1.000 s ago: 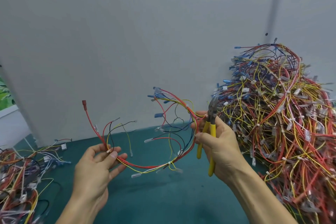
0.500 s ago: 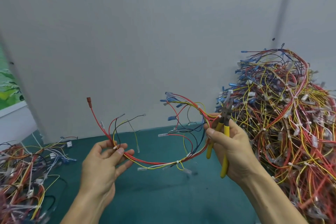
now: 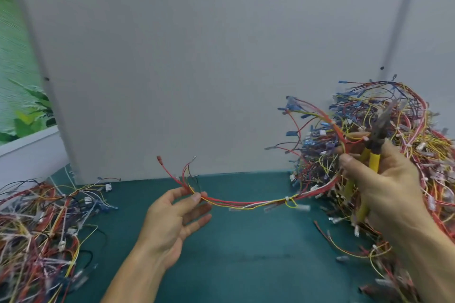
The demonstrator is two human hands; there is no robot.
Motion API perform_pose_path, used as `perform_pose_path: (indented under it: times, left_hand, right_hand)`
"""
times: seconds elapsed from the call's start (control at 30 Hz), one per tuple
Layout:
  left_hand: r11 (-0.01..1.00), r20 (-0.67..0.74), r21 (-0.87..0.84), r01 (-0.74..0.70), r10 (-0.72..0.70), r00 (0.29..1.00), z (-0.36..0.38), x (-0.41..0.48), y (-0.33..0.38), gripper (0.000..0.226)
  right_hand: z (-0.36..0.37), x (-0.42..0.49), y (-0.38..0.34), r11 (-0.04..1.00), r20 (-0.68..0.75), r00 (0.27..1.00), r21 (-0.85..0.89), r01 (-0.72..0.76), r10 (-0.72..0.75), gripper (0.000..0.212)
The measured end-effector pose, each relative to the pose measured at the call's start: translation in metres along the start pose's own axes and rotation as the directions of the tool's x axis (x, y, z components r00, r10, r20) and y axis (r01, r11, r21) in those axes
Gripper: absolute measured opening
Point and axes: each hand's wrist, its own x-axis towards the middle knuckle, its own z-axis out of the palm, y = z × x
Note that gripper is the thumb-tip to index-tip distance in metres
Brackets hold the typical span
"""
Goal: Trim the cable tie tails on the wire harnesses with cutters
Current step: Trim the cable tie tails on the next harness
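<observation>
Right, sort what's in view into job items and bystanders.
Job:
- held harness, pinched by the left hand
- yellow-handled cutters, gripped in the right hand
- right harness pile
- left harness pile

Bystanders:
- grey panel
- leafy backdrop
- teal mat

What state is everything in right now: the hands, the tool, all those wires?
Wire harness, in the air, sagging between both hands.
Left hand, pinches one end of it.
Cutters, upright; blades too blurred to judge.
Right hand, grips their yellow handles.
Right pile, heaped high, tangled.
Left pile, lower, tangled.
</observation>
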Motion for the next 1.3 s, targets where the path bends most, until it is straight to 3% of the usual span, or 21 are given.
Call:
perform_pose_path:
  times: [0.2, 0.3, 0.4, 0.6, 0.77, 0.9, 1.1, 1.2, 1.3]
  left_hand:
    - [0.993, 0.150, 0.069, 0.099, -0.108, 0.983, 0.011, -0.010, -0.003, 0.023]
    - [0.956, 0.204, 0.258, 0.138, -0.194, 0.960, 0.014, -0.017, -0.007, 0.026]
    - [0.893, 0.185, 0.435, 0.114, -0.213, 0.959, 0.012, -0.019, -0.015, 0.020]
    - [0.810, 0.096, 0.578, 0.095, -0.183, 0.978, 0.000, -0.007, -0.028, 0.016]
    - [0.751, 0.002, 0.652, 0.106, -0.141, 0.990, -0.009, 0.002, -0.044, 0.014]
    - [0.729, -0.059, 0.681, 0.069, -0.040, 0.997, -0.013, 0.007, -0.051, 0.008]
    - [0.554, -0.074, 0.833, 0.002, 0.108, 0.991, -0.008, 0.015, -0.057, 0.019]
    - [0.499, -0.093, 0.866, 0.017, 0.128, 0.987, -0.005, 0.017, -0.059, 0.022]
    - [0.484, -0.104, 0.875, 0.017, 0.152, 0.983, -0.006, 0.019, -0.060, 0.021]
  right_hand:
    - [-0.021, 0.022, -0.042, 0.985, 0.050, 0.992, -0.119, 0.125, -0.120, 0.028]
    - [-0.028, 0.033, -0.057, 0.964, 0.060, 0.978, -0.171, 0.205, -0.198, 0.027]
    - [-0.036, 0.051, -0.079, 0.926, 0.028, 0.951, -0.221, 0.306, -0.307, 0.028]
    - [-0.058, 0.105, -0.145, 0.864, -0.027, 0.894, -0.272, 0.425, -0.448, 0.027]
    - [-0.076, 0.182, -0.138, 0.798, -0.119, 0.924, -0.552, 0.241, -0.362, 0.024]
    - [-0.091, 0.229, -0.071, 0.594, -0.199, 0.959, -0.803, -0.044, -0.199, 0.017]
    - [-0.121, 0.227, 0.036, 0.339, -0.317, 0.948, -0.895, -0.289, -0.028, 0.016]
    - [-0.128, 0.245, 0.034, 0.390, -0.374, 0.926, -0.862, -0.325, -0.055, 0.015]
    - [-0.130, 0.275, 0.012, 0.462, -0.432, 0.873, -0.836, -0.294, -0.225, 0.014]
